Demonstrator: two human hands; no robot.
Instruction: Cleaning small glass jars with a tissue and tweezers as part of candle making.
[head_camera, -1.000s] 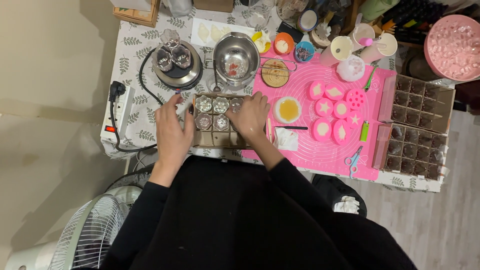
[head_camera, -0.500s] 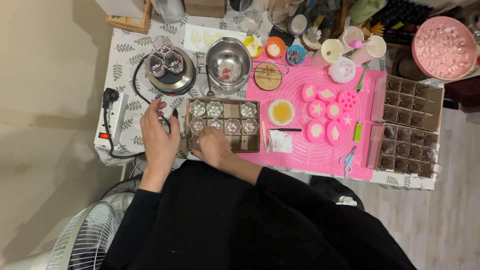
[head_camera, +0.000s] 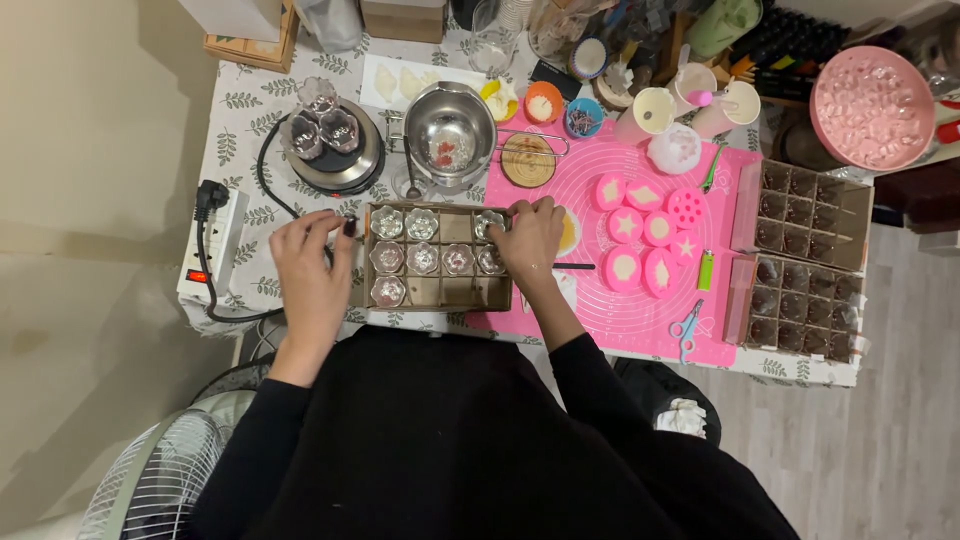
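A brown cardboard box with compartments (head_camera: 440, 292) lies at the table's near edge and holds several clear flower-shaped glass cups (head_camera: 422, 259). My left hand (head_camera: 312, 262) rests against the box's left wall, fingers curled at its top left corner. My right hand (head_camera: 528, 240) lies over the box's right end, its fingertips on a glass cup (head_camera: 490, 224) in the top right compartment. The lower middle and lower right compartments are bare.
A pink silicone mat (head_camera: 640, 300) with pink moulds (head_camera: 640, 235), scissors (head_camera: 686, 325) and a lighter lies to the right. Behind the box stand a steel pot (head_camera: 449, 130) and a hot plate (head_camera: 335, 150) with two glass cups. Two more compartment boxes (head_camera: 800, 260) sit far right. A power strip (head_camera: 205, 250) lies left.
My right hand has moved from the box's lower middle to its top right corner. The left hand has slid up along the left wall. The view has shifted slightly.
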